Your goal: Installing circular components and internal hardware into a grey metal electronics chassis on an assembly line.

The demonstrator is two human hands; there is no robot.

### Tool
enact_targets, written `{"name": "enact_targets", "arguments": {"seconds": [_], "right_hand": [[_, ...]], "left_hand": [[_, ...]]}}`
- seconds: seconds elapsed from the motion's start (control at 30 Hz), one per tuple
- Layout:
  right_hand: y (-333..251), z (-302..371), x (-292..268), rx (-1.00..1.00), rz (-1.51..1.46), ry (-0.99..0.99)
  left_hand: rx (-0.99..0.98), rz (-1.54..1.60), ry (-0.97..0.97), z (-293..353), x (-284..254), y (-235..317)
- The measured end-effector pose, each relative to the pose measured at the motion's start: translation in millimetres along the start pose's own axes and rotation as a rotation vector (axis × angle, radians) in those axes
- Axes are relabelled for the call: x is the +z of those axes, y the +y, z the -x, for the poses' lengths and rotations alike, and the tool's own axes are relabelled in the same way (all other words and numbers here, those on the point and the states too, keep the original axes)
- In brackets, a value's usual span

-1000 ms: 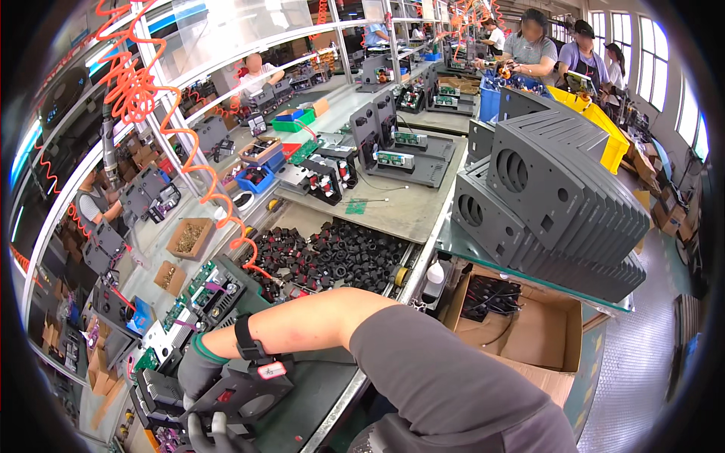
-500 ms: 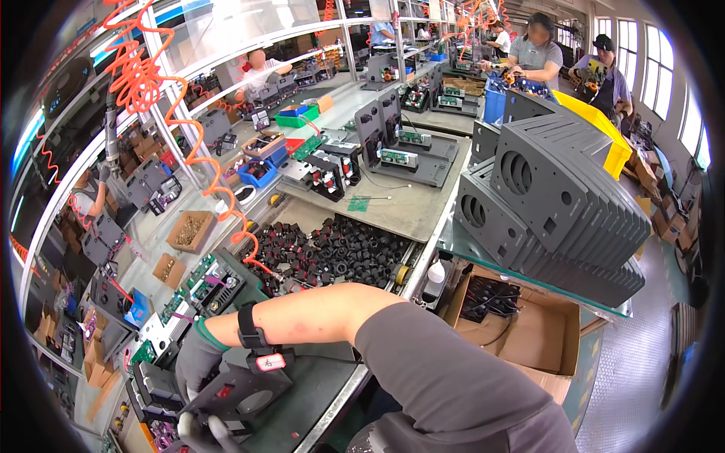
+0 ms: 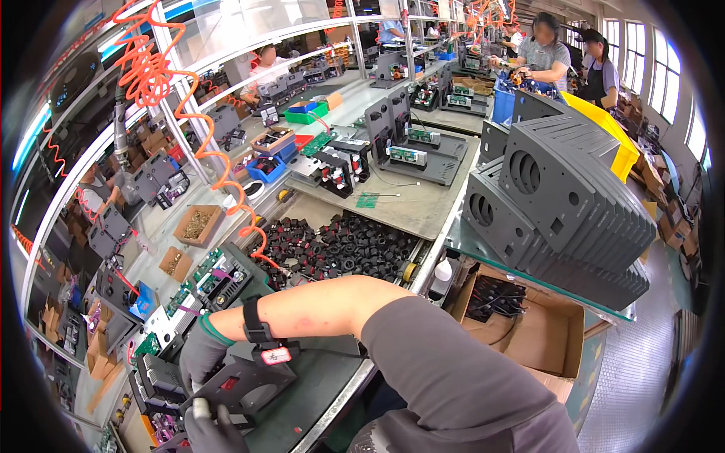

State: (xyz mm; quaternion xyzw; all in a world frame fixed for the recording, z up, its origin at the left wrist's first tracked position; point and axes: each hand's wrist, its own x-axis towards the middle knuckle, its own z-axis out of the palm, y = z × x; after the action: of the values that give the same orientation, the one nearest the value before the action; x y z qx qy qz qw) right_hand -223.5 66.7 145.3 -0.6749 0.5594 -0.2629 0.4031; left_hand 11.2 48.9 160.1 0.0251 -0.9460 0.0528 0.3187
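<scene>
A dark grey metal panel [image 3: 240, 383], with a large round opening and a small red part, stands tilted over the bench at the lower left. My right hand [image 3: 202, 358], in a grey glove, closes on its upper left edge; some fingers are hidden behind it. Below, my left hand [image 3: 211, 432] wears a grey glove with pale fingertips and closes at the panel's lower left edge. Whether it also holds a small part, I cannot tell. Black box-shaped units [image 3: 157, 381] stand just left of my right hand.
Beyond my right forearm lies a heap of small black parts [image 3: 340, 249]. Grey panels [image 3: 574, 189] are stacked at the right, above an open carton [image 3: 547, 332]. An orange coiled hose [image 3: 198, 132] hangs over the bench. Other people work farther off.
My left hand has moved up against the panel's lower edge. The panel and my right hand have stayed nearly in place. The whole view has shifted slightly.
</scene>
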Motion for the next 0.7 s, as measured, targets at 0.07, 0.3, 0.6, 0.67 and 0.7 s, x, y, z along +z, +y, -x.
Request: {"name": "enact_targets", "arguments": {"seconds": [0.07, 0.3, 0.6, 0.67, 0.7], "right_hand": [[-0.2, 5.2, 1.7, 0.006, -0.078, 0.01], [-4.0, 5.2, 2.6, 0.052, -0.024, 0.011], [-4.8, 6.9, 2.9, -0.007, 0.06, 0.049], [-9.7, 9.8, 2.4, -0.03, 0.125, 0.062], [-11.9, 10.8, 2.2, -0.061, 0.114, 0.053]], "left_hand": [[-0.354, 0.319, -0.008, 5.5, -3.4, 8.1], [-0.239, 0.308, 0.133, 4.9, 11.4, 12.2], [0.267, -0.066, -0.116, -12.4, -5.5, -15.6], [0.291, -0.104, -0.147, -15.9, -5.1, -17.0], [0.306, -0.144, -0.18, -16.2, -4.0, -17.8]]}}
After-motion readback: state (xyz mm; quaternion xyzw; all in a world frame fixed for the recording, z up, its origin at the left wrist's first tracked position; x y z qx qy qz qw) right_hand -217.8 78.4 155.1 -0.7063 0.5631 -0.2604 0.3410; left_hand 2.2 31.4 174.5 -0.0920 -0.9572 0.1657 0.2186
